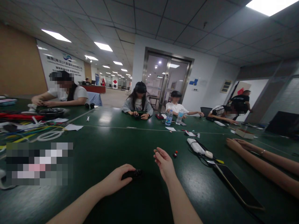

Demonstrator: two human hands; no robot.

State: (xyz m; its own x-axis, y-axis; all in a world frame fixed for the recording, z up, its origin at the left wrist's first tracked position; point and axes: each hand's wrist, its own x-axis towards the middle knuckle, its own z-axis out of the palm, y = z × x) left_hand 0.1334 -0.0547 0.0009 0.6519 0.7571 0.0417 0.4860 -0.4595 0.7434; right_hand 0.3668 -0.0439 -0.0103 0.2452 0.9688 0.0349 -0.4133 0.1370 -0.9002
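Note:
My left hand (118,179) rests on the table with thumb and fingers closed round a small black oblong object (137,173); its exact kind is unclear. Raised a little to the right of it, my right hand (163,161) has its fingertips pinched together. Whatever they may hold is too small to make out. A tiny red and black piece (175,154) lies on the dark green table (144,146), just right of my right hand.
To the right lie a white power strip (195,146) and a dark tablet-like slab (238,185). A neighbour's arms (259,158) reach in there. Cables and a coiled white tube (50,135) are at left. Two water bottles (168,118) stand across the table, where several people sit.

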